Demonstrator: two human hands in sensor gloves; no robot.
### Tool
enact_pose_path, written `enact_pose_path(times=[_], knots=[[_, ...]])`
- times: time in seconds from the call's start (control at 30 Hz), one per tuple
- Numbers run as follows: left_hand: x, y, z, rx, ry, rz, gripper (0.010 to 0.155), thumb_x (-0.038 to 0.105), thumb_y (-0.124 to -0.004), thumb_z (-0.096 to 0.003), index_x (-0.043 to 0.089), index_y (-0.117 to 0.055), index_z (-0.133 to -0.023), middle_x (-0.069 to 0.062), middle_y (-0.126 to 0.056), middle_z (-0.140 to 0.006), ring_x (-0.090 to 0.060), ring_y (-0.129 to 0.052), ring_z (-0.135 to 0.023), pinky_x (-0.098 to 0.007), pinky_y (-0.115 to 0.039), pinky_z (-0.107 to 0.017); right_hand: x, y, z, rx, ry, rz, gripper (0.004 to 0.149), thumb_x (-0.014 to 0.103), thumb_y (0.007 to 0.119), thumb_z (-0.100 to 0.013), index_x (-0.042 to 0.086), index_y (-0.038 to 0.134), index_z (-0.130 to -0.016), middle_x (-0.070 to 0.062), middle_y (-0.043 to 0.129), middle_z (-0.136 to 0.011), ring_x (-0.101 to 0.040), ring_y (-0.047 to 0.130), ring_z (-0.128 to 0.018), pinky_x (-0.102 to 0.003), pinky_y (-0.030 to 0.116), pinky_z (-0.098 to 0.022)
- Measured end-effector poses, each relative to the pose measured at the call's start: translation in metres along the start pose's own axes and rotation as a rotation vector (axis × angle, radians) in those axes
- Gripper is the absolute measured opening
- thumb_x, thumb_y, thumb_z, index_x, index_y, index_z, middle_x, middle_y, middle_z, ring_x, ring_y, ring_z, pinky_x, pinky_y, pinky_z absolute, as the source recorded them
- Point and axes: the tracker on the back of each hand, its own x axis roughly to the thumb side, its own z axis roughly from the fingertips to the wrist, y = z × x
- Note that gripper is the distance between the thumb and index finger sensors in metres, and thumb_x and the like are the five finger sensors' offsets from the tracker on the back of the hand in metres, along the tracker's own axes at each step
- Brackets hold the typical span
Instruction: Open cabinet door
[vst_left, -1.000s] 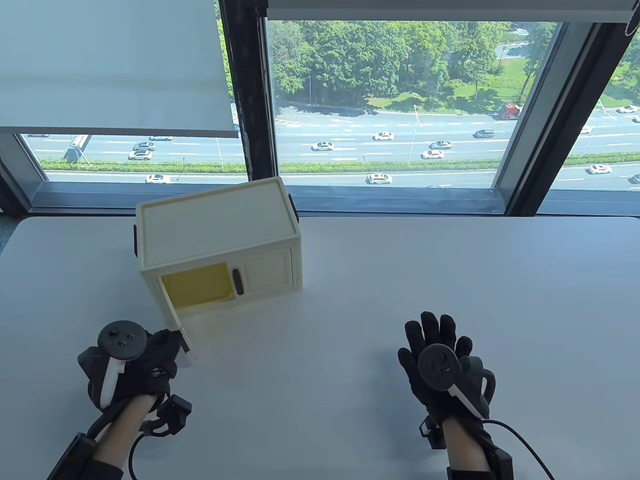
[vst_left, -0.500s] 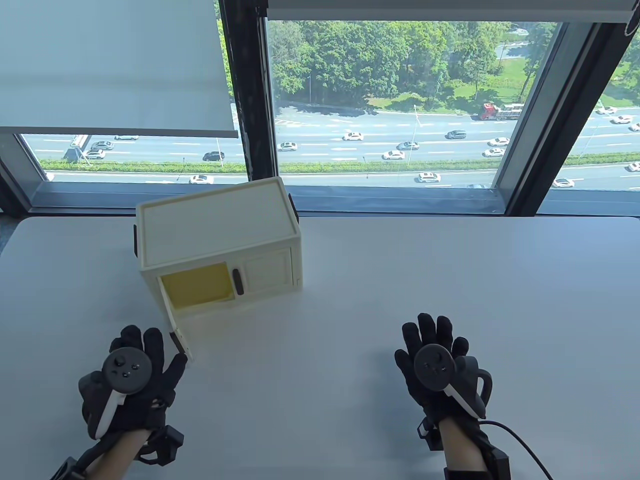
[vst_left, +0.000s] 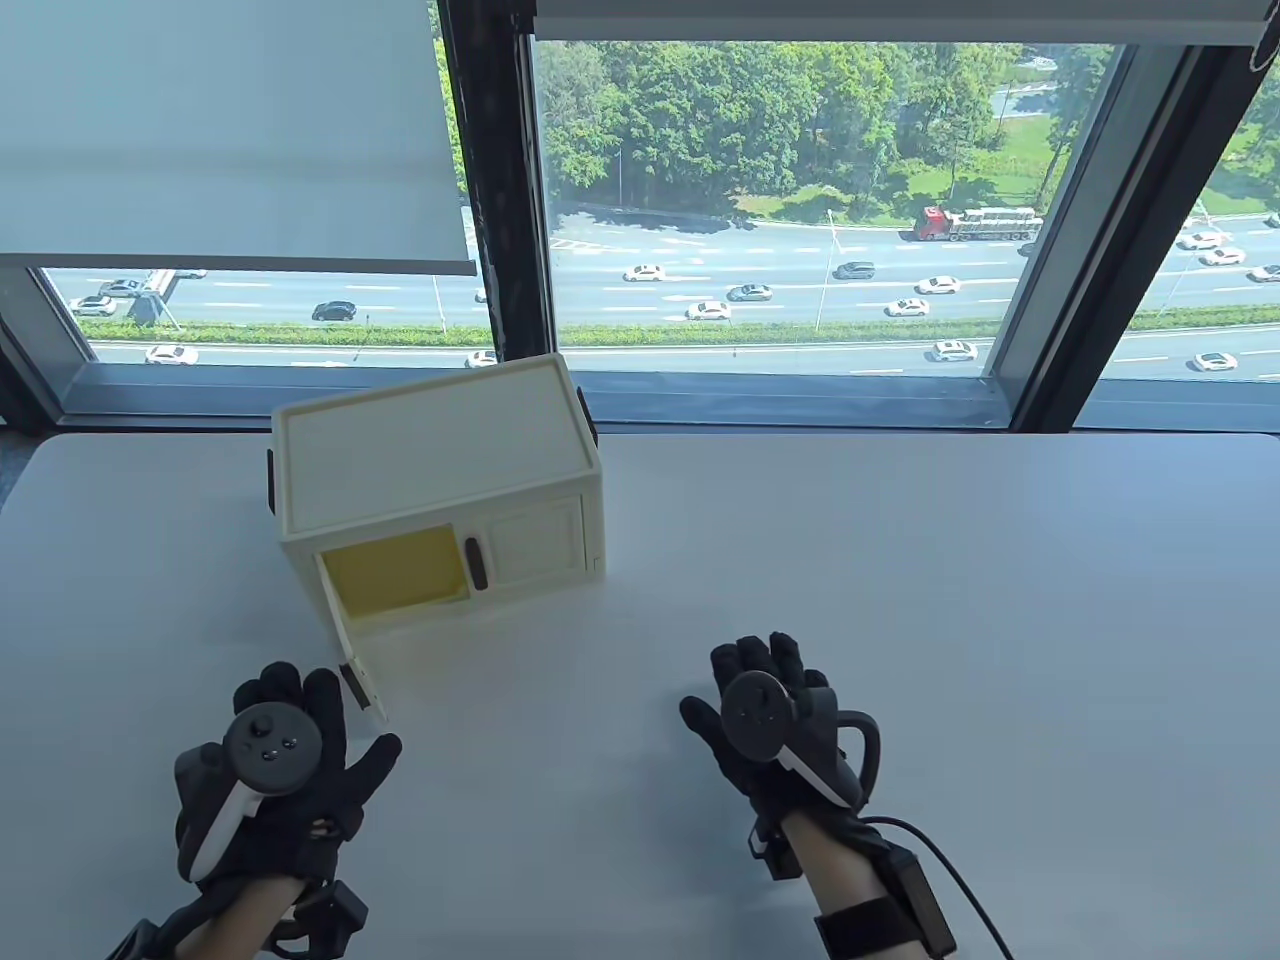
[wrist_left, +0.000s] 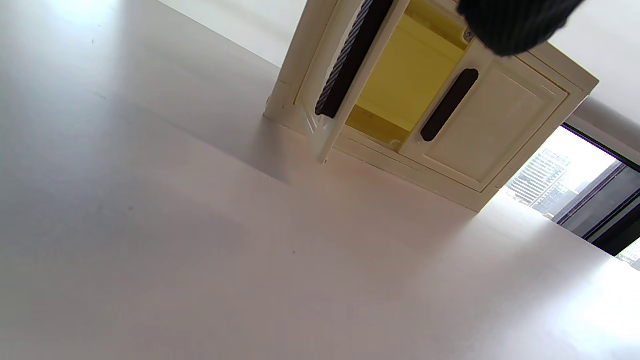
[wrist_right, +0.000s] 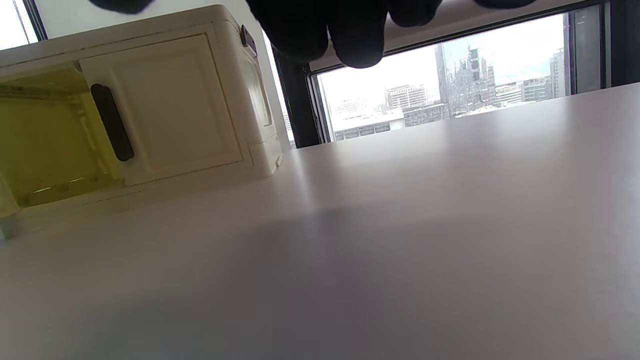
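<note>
A cream toy cabinet (vst_left: 430, 460) stands on the white table (vst_left: 900, 600) at the left. Its left door (vst_left: 350, 640) is swung open toward me, showing a yellow inside (vst_left: 400, 565). Its right door (vst_left: 535, 540) is closed, with a dark handle (vst_left: 477, 562). My left hand (vst_left: 290, 740) is open with fingers spread, just beside the open door's edge, holding nothing. My right hand (vst_left: 760, 710) is open and empty, flat over the table to the cabinet's right. The left wrist view shows the open door (wrist_left: 345, 75) and its dark handle (wrist_left: 350, 55). The right wrist view shows the closed door (wrist_right: 170, 105).
A window sill and large windows (vst_left: 780, 200) run along the table's far edge behind the cabinet. A cable (vst_left: 950, 860) trails from my right wrist.
My left hand let go of the open left door and spread its fingers, drawing back a little. My right hand moved left toward the table's middle. The door stays open.
</note>
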Motion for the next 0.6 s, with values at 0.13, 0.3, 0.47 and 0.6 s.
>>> enact_pose_path(times=[0.13, 0.3, 0.47, 0.6], knots=[[0.0, 0.0, 0.001, -0.003, -0.002, 0.006, 0.087, 0.066, -0.06, -0.0514, 0.026, -0.01, -0.11, 0.006, 0.019, -0.105, -0.023, 0.021, -0.101, -0.055, -0.012, -0.079, 0.042, -0.001, -0.032, -0.019, 0.011, -0.099, 0.068, 0.066, 0.052, -0.051, 0.023, 0.07, -0.102, -0.01, 0.07, -0.104, -0.041, 0.057, -0.101, -0.059, 0.055, -0.066], [0.002, -0.001, 0.003, -0.006, -0.007, -0.002, 0.087, 0.066, -0.06, -0.0515, 0.025, -0.01, -0.11, 0.006, 0.019, -0.105, -0.023, 0.021, -0.101, -0.055, -0.013, -0.079, 0.092, 0.007, -0.082, 0.024, 0.069, -0.276, 0.061, 0.063, 0.057, -0.051, 0.026, 0.078, -0.095, -0.007, 0.075, -0.098, -0.038, 0.064, -0.098, -0.058, 0.058, -0.065], [0.004, -0.002, 0.004, -0.021, -0.014, -0.005, 0.086, 0.066, -0.059, -0.0517, 0.025, -0.011, -0.11, 0.006, 0.018, -0.105, -0.023, 0.02, -0.101, -0.055, -0.013, -0.079, 0.138, 0.018, -0.118, 0.052, 0.189, -0.344, 0.061, 0.063, 0.058, -0.051, 0.026, 0.078, -0.095, -0.007, 0.076, -0.097, -0.037, 0.067, -0.095, -0.057, 0.06, -0.064], [0.004, -0.003, 0.005, -0.032, -0.01, -0.009, 0.087, 0.066, -0.059, -0.0518, 0.024, -0.011, -0.11, 0.005, 0.018, -0.105, -0.024, 0.02, -0.101, -0.054, -0.014, -0.079, 0.161, 0.029, -0.136, 0.176, 0.324, -0.408, 0.062, 0.063, 0.058, -0.052, 0.025, 0.076, -0.097, -0.009, 0.074, -0.098, -0.039, 0.067, -0.095, -0.058, 0.06, -0.064]])
